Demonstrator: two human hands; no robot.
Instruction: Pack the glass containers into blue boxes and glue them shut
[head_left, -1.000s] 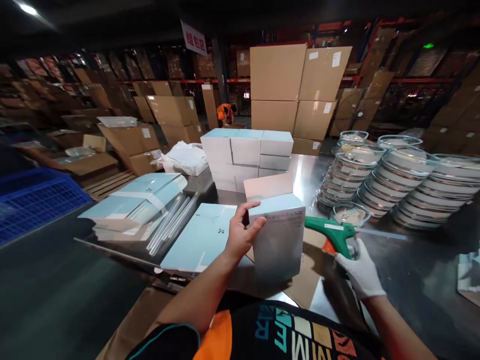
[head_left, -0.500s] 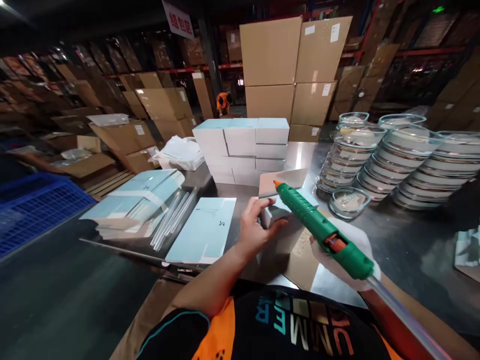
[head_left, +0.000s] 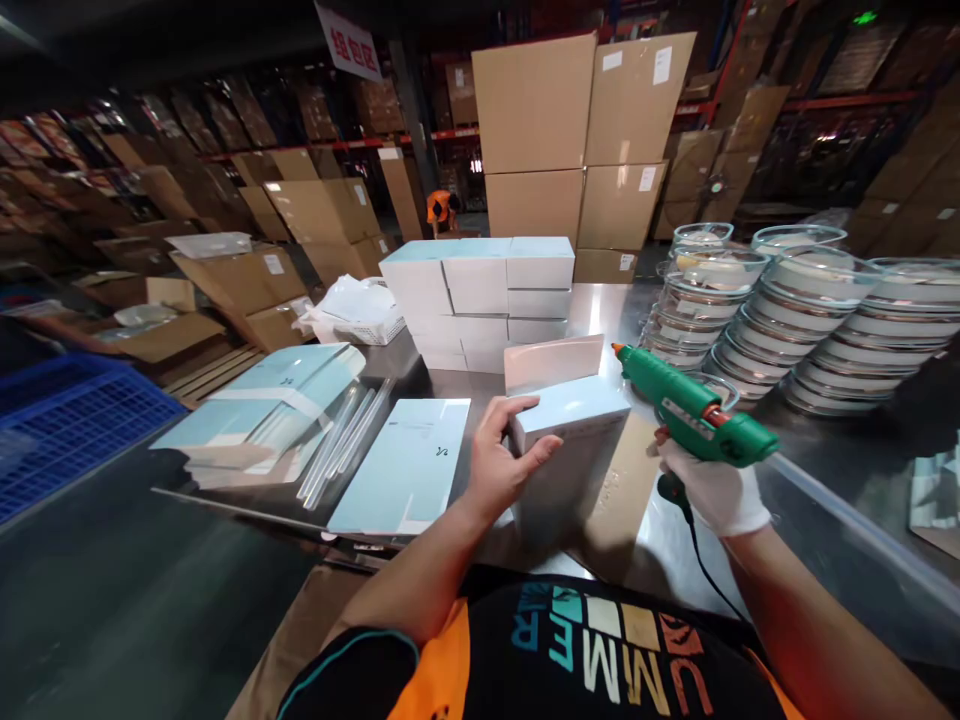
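Note:
My left hand (head_left: 504, 452) grips the left side of a light-blue and white carton (head_left: 574, 440), with fingers on its far edge and the thumb on the near side. An end flap (head_left: 553, 364) of the carton stands up at its far side. My right hand (head_left: 712, 485), in a white glove, holds a green glue gun (head_left: 690, 405) by its handle. The gun's orange nozzle points left, just right of the carton and apart from it. A clear glue stick (head_left: 847, 505) juts from its back, and a black cord hangs below. Brown cardboard (head_left: 619, 490) lies beside the carton.
Stacked white cartons (head_left: 476, 300) stand at the table's back. Stacks of glass dishes (head_left: 814, 320) occupy the right. Flat blue cartons (head_left: 409, 460), loose glue sticks (head_left: 349, 440) and a strapped bundle (head_left: 277, 400) lie left. A blue crate (head_left: 82, 430) is at far left; another person (head_left: 441, 208) bends in the background.
My right hand has moved the glue gun right, away from the carton's flap, and turned it more level. My left hand still holds the carton, whose blue face now shows more.

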